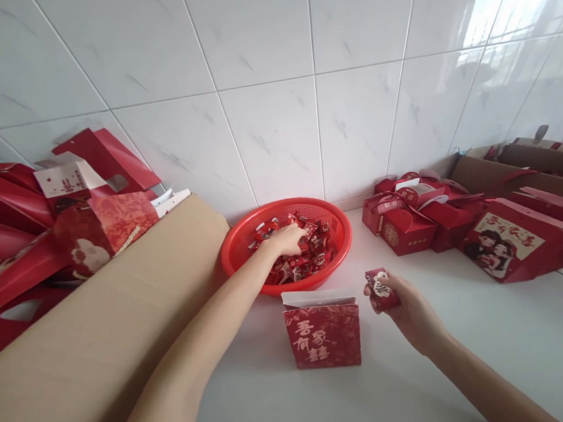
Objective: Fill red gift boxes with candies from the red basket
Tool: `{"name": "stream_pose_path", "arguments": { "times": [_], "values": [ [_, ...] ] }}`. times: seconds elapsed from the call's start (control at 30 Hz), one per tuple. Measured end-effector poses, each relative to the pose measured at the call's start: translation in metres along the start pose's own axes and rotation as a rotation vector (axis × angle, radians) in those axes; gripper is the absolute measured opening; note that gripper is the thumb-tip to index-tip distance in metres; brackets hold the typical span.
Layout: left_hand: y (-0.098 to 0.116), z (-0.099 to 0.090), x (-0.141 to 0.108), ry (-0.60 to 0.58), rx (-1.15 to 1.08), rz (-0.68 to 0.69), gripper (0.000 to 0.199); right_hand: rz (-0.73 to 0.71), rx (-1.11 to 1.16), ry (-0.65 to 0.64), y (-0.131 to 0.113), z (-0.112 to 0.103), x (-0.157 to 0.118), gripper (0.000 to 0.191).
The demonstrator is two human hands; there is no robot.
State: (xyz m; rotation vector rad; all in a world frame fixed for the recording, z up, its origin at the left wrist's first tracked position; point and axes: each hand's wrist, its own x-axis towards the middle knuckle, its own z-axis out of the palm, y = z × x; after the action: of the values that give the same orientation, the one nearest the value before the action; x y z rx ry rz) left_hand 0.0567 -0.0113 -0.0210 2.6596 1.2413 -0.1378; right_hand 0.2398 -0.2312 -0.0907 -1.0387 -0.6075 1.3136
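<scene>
My left hand (pixel 288 240) reaches into a red plastic basket (pixel 240 268) with perforated walls. Its fingers are drawn together on a wrapped candy among many red-wrapped candies (pixel 321 260); the fingertips are partly hidden. To the right, above the white tabletop, my right hand (pixel 407 305) is closed around a small red candy packet (pixel 382 289) with a pale printed label. Between my hands, in front of the basket, a red paper gift box (pixel 323 336) with pale Chinese characters stands upright, its top open.
On the left, a large cardboard box (pixel 123 326) holds folded red gift boxes (pixel 7 204). At the right stand small red boxes with ribbons (pixel 407 225), larger printed gift boxes (pixel 518 238) and another cardboard box (pixel 487 178). A tiled wall (pixel 269 139) rises behind the table.
</scene>
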Motion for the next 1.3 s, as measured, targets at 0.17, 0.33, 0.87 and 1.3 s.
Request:
{"name": "stream_pose_path", "arguments": {
  "times": [0.17,0.33,0.87,1.3],
  "values": [
    [-0.004,-0.002,0.000,0.132,-0.125,-0.043,0.032,-0.010,-0.002,-0.002,-0.001,0.001,0.000,0.028],
    [-0.008,-0.002,0.004,0.246,-0.278,-0.049,0.040,-0.003,-0.006,-0.005,0.000,0.000,0.000,0.027],
    [-0.012,0.001,0.005,0.411,-0.607,0.084,0.030,-0.007,0.007,-0.016,0.006,-0.004,0.003,0.023],
    [-0.011,-0.001,0.014,0.557,-0.828,0.260,0.042,-0.257,0.151,-0.055,-0.052,0.084,0.068,0.027]
  ]
}}
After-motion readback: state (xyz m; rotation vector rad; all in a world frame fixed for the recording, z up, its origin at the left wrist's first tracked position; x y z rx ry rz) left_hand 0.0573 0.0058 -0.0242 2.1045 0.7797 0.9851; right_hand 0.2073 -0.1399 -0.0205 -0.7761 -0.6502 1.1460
